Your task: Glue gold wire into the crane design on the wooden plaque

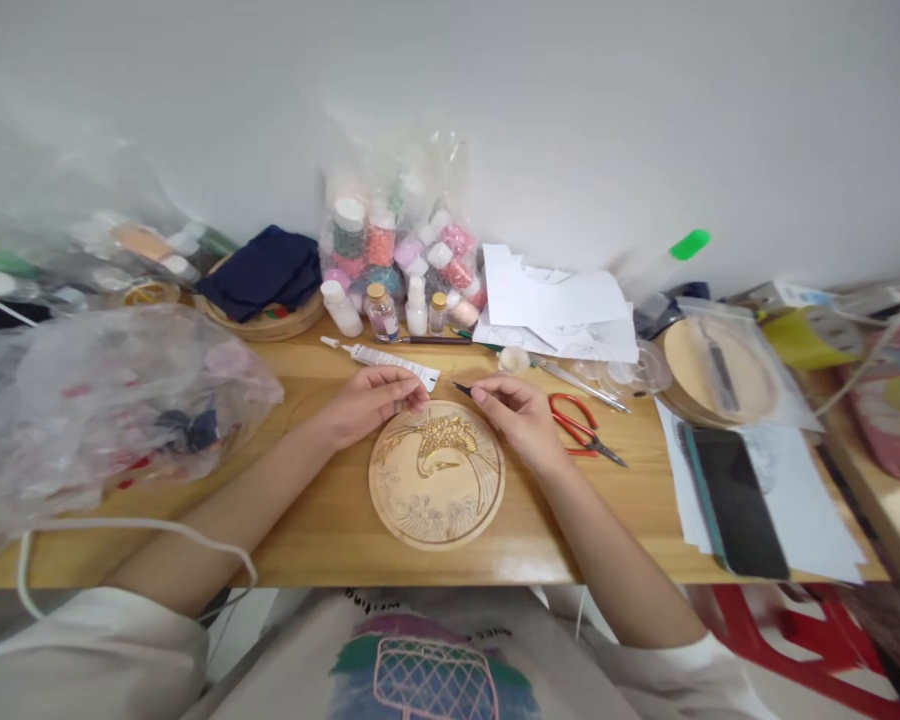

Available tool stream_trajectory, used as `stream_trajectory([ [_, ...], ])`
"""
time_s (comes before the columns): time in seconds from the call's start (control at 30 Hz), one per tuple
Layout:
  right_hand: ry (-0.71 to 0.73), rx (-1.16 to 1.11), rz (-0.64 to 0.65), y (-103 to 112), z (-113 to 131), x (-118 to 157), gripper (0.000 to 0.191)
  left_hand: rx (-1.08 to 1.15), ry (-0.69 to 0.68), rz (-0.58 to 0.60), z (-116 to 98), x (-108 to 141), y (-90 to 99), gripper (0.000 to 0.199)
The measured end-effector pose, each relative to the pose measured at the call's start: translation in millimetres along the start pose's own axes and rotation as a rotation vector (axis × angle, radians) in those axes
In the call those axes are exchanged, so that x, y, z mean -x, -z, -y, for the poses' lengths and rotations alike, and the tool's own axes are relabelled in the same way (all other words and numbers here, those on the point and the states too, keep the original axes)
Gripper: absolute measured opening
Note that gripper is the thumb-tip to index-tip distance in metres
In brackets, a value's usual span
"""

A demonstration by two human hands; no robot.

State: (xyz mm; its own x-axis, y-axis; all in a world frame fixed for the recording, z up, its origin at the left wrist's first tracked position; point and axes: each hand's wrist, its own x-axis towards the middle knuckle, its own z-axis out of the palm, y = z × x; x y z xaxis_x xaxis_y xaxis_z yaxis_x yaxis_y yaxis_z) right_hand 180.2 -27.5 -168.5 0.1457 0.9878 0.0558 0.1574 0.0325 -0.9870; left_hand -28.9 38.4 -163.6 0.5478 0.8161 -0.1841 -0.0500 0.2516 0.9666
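Observation:
A round wooden plaque (435, 490) lies on the table in front of me, with a line-drawn crane over waves. Gold wire (446, 435) outlines the bird's body, neck and head. Above the plaque's upper left edge is my left hand (375, 402), its thumb and fingers pinched together; whatever is between them is too small to make out. My right hand (521, 412), at the upper right edge, grips slim black pointed tweezers (462, 388), their tip directed left. Most of the tweezers is hidden by the fingers.
A glue tube (390, 362) lies behind the plaque. Red-handled pliers (586, 432) rest right of my right hand. Small bottles (382, 312), white papers (555, 310) and a navy cloth (262, 272) line the wall. A plastic bag (120, 390) is left; a phone (735, 500) is right.

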Motion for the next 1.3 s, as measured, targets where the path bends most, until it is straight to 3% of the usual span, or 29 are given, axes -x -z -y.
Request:
stream_trajectory([
  [0.23,-0.047,-0.018,-0.02,-1.4,-4.3,0.0,0.033,0.024,0.038,-0.005,1.6,0.5,-0.8,0.031],
  [0.6,0.046,0.05,-0.111,1.6,-6.3,-0.1,0.024,-0.038,0.028,-0.027,5.1,0.3,0.1,0.032],
  [0.77,0.148,0.106,-0.126,0.7,-0.3,3.2,0.015,-0.084,0.002,-0.012,7.2,0.7,0.1,0.029],
  [0.97,0.423,0.322,0.025,-5.0,4.3,11.5,0.011,-0.147,-0.045,0.029,8.4,4.6,-5.7,0.028],
  [1.3,0.578,0.404,0.014,-5.2,1.2,11.0,0.012,-0.201,-0.098,-0.066,11.6,8.4,-14.5,0.019],
])
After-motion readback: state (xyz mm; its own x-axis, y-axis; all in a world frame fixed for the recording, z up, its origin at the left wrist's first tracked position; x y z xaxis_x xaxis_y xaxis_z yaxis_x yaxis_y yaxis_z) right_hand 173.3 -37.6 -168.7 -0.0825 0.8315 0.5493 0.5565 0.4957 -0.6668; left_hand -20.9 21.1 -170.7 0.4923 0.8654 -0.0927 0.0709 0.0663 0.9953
